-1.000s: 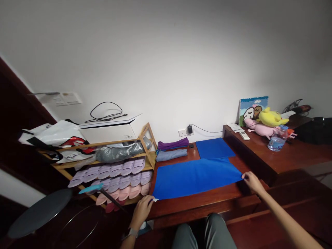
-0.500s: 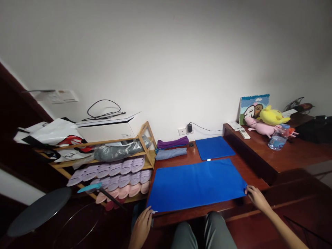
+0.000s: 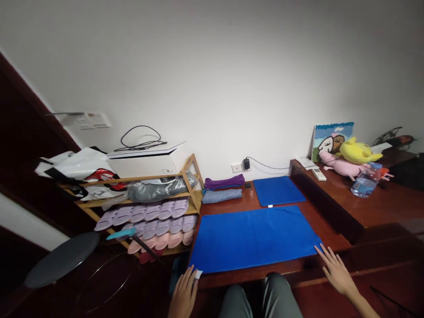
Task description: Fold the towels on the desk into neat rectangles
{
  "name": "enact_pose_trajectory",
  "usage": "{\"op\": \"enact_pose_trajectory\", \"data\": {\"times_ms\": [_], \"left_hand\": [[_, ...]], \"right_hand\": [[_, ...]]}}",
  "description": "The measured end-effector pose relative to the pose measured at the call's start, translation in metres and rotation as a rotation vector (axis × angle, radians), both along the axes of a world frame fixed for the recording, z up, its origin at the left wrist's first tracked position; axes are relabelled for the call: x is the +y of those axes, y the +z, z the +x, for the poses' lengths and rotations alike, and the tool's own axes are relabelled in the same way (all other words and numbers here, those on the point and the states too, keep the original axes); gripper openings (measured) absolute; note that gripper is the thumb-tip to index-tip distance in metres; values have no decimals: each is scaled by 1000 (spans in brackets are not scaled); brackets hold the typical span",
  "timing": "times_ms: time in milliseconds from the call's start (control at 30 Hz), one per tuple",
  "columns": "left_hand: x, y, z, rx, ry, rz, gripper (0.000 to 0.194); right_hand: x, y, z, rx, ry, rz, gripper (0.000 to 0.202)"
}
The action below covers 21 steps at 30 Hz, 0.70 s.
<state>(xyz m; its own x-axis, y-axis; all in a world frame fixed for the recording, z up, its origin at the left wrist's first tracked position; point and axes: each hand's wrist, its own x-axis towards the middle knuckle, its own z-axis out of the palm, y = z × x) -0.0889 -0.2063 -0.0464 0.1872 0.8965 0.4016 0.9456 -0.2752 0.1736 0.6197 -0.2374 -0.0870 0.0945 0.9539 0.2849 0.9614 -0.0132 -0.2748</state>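
Observation:
A blue towel lies spread flat on the brown wooden table, its long side toward me. At its near left corner, beside a small white tag, rests my left hand, fingers stretched out. My right hand lies with spread fingers at the near right corner, fingertips at the towel's edge. Behind the spread towel is a folded blue towel with its own white tag. A rolled purple towel and a folded grey-blue towel sit at the back left.
Left of the table stands a wooden shoe rack with several slippers and a white box. A higher surface on the right holds a water bottle, plush toys and a remote. A dark round stool stands at far left.
My right hand has let go of the towel's near right corner and spread its fingers. The left hand stays at the left corner. The view has shifted slightly left.

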Motion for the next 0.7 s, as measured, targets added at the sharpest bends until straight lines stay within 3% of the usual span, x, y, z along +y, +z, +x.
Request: {"op": "enact_pose_trajectory", "data": {"times_ms": [167,233,300,400,500,600,700], "left_hand": [[11,16,-3,-17,50,52,43],[30,28,-1,-29,44,75,44],[61,46,9,-31,3,82,44],[122,72,42,-6,-97,39,44],[183,82,83,52,-205,-37,45],[227,67,109,98,-256,-98,48],[250,40,104,115,-176,-140,51]], "right_hand": [[-4,-4,16,61,48,48,67],[8,4,16,87,57,90,64],[34,22,0,110,68,118,63],[96,64,-68,140,108,105,65],[166,103,-172,181,204,32,64],[220,122,-273,193,385,-128,65],[250,117,-340,196,484,-268,68]]}}
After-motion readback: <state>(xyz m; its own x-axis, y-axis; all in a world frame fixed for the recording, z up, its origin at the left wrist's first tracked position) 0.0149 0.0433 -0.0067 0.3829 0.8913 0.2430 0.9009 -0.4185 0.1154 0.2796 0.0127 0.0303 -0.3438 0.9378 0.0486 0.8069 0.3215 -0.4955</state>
